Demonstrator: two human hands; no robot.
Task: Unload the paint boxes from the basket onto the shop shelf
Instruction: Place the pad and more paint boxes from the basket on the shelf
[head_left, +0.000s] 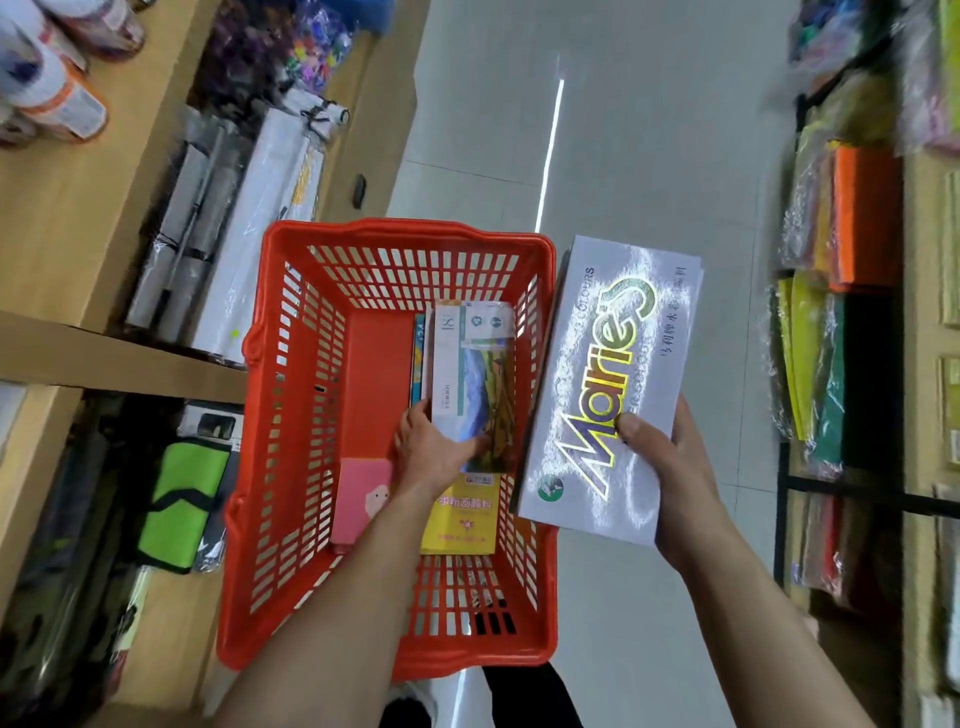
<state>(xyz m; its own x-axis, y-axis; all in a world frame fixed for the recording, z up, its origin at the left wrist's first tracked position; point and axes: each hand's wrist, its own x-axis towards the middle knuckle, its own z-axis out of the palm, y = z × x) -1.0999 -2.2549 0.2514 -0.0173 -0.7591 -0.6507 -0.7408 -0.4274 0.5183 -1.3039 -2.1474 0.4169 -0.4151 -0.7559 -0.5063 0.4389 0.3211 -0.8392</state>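
From the head view, the unloading is under way but well short of finished. The right hand (675, 467) has its grip closed around the near end of a large white "Marie's" paint box (608, 384), thumb on top of the printed face and fingers underneath; the box is lifted clear of the red basket (280, 415) and hangs just beside its right wall, over the grey floor (649, 156), so it is out of the basket but not yet on any shelf. The left hand (436, 447) reaches down inside the basket and its grip pinches the near end of a slim box with a landscape picture (478, 374), which stands on edge near the right wall with at least one more thin box (418, 364) touching its left side. Still lying on the basket floor are a yellow paint box (462, 519), partly under the left wrist, and a pink box (358, 499) just left of it. The left half of the basket floor is bare. The wooden shelf on the left (78, 208) carries rolled and wrapped goods, and the shelf on the right (924, 208) holds coloured sheets in wrap; I cannot tell which one is meant for the paint. By my reckoning one box is in transit, one is being taken up, and at least three more remain to be lifted out.
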